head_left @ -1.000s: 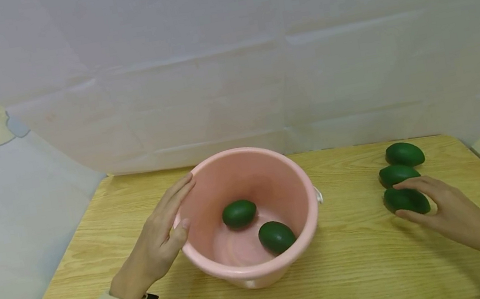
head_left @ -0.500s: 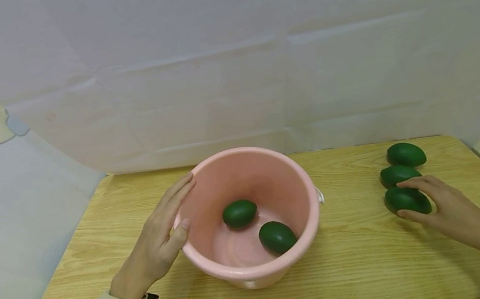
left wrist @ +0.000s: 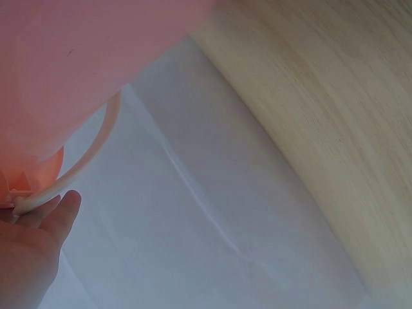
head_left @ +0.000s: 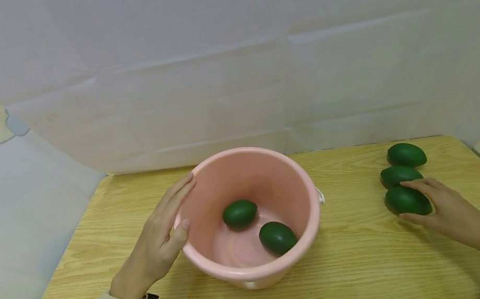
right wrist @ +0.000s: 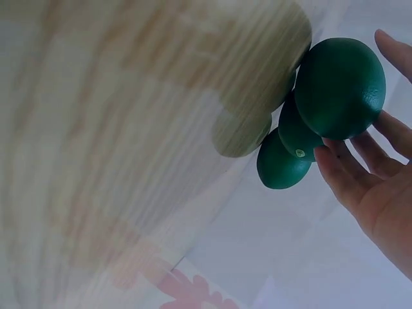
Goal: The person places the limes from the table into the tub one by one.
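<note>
A pink bucket (head_left: 255, 271) stands on the wooden table, with two dark green avocados (head_left: 239, 214) lying inside. My left hand (head_left: 155, 243) rests against the bucket's left rim, fingers straight and thumb tip at the edge. In the left wrist view its fingers show beside the pale bucket handle (left wrist: 96, 145). To the right, three avocados lie in a row. My right hand (head_left: 446, 213) is spread around the nearest avocado (head_left: 407, 201), index finger at its far side and thumb at its near side. The right wrist view shows a gap between thumb and avocado (right wrist: 340, 88).
The middle avocado (head_left: 399, 175) and the farthest avocado (head_left: 406, 155) lie close behind the nearest one. White cloth (head_left: 230, 93) hangs along the table's back edge. Wooden tabletop (head_left: 358, 256) spans between the bucket and the row.
My right hand's fingertips have shifted slightly right over the nearest avocado, which stays in place. The left hand and bucket have not moved.
</note>
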A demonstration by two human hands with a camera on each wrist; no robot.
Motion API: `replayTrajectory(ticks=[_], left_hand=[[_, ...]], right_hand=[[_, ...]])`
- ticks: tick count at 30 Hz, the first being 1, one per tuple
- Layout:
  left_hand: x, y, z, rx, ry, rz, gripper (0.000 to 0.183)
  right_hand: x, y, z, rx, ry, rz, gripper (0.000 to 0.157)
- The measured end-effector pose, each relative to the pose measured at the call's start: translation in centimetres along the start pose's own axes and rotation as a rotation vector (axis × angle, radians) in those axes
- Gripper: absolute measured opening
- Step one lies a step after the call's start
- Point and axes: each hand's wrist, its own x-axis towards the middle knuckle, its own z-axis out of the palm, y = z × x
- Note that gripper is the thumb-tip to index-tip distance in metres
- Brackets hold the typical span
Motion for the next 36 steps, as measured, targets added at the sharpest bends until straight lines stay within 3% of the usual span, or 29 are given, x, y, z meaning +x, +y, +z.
replayTrajectory(ticks=[12, 26, 36], left_hand=[[-0.06, 0.07, -0.09, 0.0, -0.011, -0.006, 0.06], [-0.05, 0.12, -0.16, 0.011, -0.013, -0.004, 0.059], [-0.01, 0.03, -0.06, 0.018, -0.011, -0.004, 0.058]], right_hand=[[0.25, -0.33, 0.21, 0.034, -0.001, -0.021, 0.068], [0.48, -0.35, 0.27, 0.072, -0.14, -0.009, 0.072], [0.34, -0.59, 0.05, 0.095, -0.168, 0.003, 0.071]])
